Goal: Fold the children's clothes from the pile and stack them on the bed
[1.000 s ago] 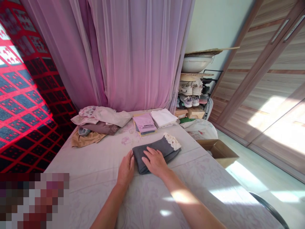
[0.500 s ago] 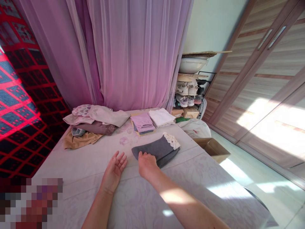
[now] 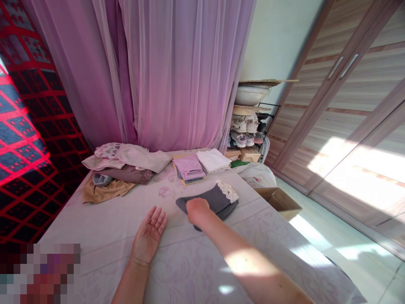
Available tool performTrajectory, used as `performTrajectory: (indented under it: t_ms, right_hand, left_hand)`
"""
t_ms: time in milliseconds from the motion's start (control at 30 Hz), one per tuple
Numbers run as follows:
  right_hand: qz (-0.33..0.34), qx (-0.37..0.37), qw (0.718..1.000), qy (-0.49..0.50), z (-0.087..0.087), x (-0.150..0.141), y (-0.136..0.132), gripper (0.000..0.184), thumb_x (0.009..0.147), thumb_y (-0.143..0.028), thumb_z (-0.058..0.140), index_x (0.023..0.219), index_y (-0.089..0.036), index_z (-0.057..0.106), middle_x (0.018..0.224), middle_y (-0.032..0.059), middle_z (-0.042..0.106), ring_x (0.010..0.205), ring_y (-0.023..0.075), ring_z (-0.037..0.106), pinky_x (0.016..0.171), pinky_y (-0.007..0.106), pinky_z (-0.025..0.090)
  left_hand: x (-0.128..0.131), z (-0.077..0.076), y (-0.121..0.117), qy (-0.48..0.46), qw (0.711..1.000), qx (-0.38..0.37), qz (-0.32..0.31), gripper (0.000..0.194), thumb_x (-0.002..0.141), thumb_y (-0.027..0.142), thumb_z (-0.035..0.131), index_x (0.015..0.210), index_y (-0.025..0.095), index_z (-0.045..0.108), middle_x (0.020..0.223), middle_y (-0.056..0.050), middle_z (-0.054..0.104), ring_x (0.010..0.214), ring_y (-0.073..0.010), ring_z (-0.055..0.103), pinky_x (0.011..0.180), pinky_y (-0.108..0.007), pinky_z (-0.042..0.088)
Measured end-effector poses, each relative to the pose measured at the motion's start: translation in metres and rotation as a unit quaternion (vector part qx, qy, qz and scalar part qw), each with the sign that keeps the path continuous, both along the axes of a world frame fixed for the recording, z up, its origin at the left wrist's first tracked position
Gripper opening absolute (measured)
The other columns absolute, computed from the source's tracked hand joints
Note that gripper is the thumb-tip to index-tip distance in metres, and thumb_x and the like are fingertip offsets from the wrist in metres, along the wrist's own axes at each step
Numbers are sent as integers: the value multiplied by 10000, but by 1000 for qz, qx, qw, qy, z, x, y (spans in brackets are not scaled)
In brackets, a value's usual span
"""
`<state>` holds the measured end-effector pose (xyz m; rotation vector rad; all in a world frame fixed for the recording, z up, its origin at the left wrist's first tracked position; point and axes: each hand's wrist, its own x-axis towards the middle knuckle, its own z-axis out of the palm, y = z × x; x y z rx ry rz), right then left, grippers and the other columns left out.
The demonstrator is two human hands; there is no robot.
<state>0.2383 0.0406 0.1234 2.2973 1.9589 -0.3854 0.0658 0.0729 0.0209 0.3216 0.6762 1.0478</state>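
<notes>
A folded dark grey garment with white lace trim [image 3: 218, 200] lies on the bed, its lace end pointing right and away. My right hand [image 3: 198, 211] rests at its left part with the fingers curled into the cloth; the fingertips are hidden under the hand. Part of the dark cloth pokes out below the wrist side. To the left, my left hand [image 3: 149, 232] lies palm up, fingers apart, holding nothing. Beyond the garment sit a folded purple pile [image 3: 189, 166] and a folded white pile [image 3: 213, 160].
A loose heap of clothes [image 3: 126, 162] lies at the bed's far left, by the purple curtain [image 3: 180, 76]. Off the right side stand a cardboard box [image 3: 280, 200], a white bag [image 3: 257, 173], a shoe rack [image 3: 245, 126] and a wooden wardrobe [image 3: 335, 105].
My right hand has closed into a fist over the garment, and a bit of the cloth now shows nearer to me. The left hand stays palm up. The view has shifted slightly.
</notes>
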Motion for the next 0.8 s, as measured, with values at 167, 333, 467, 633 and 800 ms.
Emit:
performTrajectory:
  t_ms: [167,333,467,633,800]
  right_hand:
    - [-12,29,1000,2,72,54,-6,337,748,-152,567,1049,-183,718,1107,149,717,1020,290,678,803,351,534]
    - [-6,32,970,242,151,110,-9,230,677,-119,571,854,-173,707,818,29,727,759,185,679,656,244,508]
    - [-58,49,912,404,176,134,3,168,626,-120,616,783,-153,665,713,5,677,635,135,629,577,208,493]
    - [-91,45,892,440,165,122,59,141,617,-113,636,744,-166,606,591,-26,589,545,116,564,513,206,479]
    - [-33,167,922,348,193,109,132,250,683,-62,552,887,-148,668,586,-37,576,558,109,542,577,212,487]
  left_hand:
    - [-1,-2,0,-20,1000,3,-3,315,910,216,457,1154,192,655,1183,-99,686,1017,-176,680,884,-339,565]
    - [-1,-2,0,-31,1000,0,0,305,911,198,465,1147,186,658,1134,-97,704,960,-171,695,852,-336,578]
    - [-1,-2,-2,-34,999,-4,2,301,913,192,469,1152,180,652,1125,-99,706,960,-174,697,833,-330,584]
    - [0,-4,-1,-50,999,15,-4,311,918,195,478,1185,175,635,992,-77,728,803,-149,704,756,-309,595]
    - [-3,-9,-2,-45,999,-12,14,362,911,179,476,1248,202,608,1147,-95,699,984,-179,695,866,-343,580]
